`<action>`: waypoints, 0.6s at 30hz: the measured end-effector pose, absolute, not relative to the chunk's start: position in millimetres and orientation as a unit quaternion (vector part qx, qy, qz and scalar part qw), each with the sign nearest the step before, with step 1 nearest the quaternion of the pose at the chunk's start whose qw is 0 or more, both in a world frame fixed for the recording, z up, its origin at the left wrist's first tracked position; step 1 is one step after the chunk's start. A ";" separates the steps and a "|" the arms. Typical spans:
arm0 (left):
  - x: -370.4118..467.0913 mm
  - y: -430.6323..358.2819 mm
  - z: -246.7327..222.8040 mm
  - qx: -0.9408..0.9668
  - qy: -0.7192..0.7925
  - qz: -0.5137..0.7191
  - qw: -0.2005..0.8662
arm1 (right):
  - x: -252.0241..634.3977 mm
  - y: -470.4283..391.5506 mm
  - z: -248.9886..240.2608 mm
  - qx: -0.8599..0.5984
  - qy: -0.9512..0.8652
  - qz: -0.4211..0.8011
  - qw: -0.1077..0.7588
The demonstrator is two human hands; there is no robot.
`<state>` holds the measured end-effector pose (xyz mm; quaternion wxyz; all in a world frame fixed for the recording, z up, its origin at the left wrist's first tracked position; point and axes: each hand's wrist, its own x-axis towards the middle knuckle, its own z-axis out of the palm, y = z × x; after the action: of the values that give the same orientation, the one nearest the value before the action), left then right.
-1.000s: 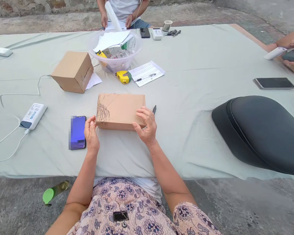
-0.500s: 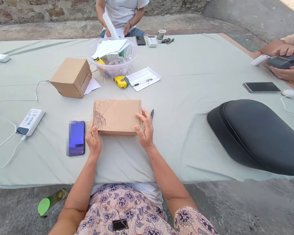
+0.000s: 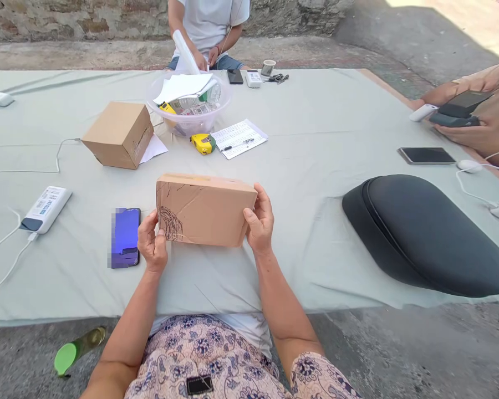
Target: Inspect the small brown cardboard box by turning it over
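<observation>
A flat brown cardboard box (image 3: 205, 213) with black pen scribbles on its left part is held between my two hands, its broad face tilted toward me. My left hand (image 3: 153, 244) grips the lower left corner, thumb on the front. On the right end, my right hand (image 3: 260, 221) has its thumb on the front face and its fingers round the edge. Just left of my left hand lies a phone (image 3: 127, 237) with a blue screen, partly blurred out.
Beyond the box are a larger carton (image 3: 118, 134), a yellow tape measure (image 3: 203, 143), a written sheet with a pen (image 3: 239, 138) and a filled plastic basin (image 3: 195, 123). A black padded seat (image 3: 424, 233) lies right, a white power strip (image 3: 46, 209) left. Two people sit at the table.
The box has been tipped up so its front face turns more toward me and its far edge side shows. My hands moved with it, and the right-hand person's dark object changed position.
</observation>
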<state>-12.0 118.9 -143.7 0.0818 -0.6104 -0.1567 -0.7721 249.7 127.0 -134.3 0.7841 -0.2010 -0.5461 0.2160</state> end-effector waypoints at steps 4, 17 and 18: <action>-18.1 124.3 -142.1 -0.645 -0.157 -0.742 0.090 | 246.8 130.1 -136.6 -0.155 -0.568 0.108 0.801; 8.8 104.2 -137.4 -0.621 -0.258 -0.700 0.242 | 213.3 113.6 -136.3 -0.257 -0.518 -0.211 0.788; 15.0 100.2 -135.5 -0.615 -0.272 -0.696 0.252 | 211.4 111.2 -135.7 -0.259 -0.517 -0.212 0.788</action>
<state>15.0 100.2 -135.5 0.2517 -0.6154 -0.2723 -0.6956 211.4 111.2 -135.7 0.7879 -0.2592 -0.5167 -0.2124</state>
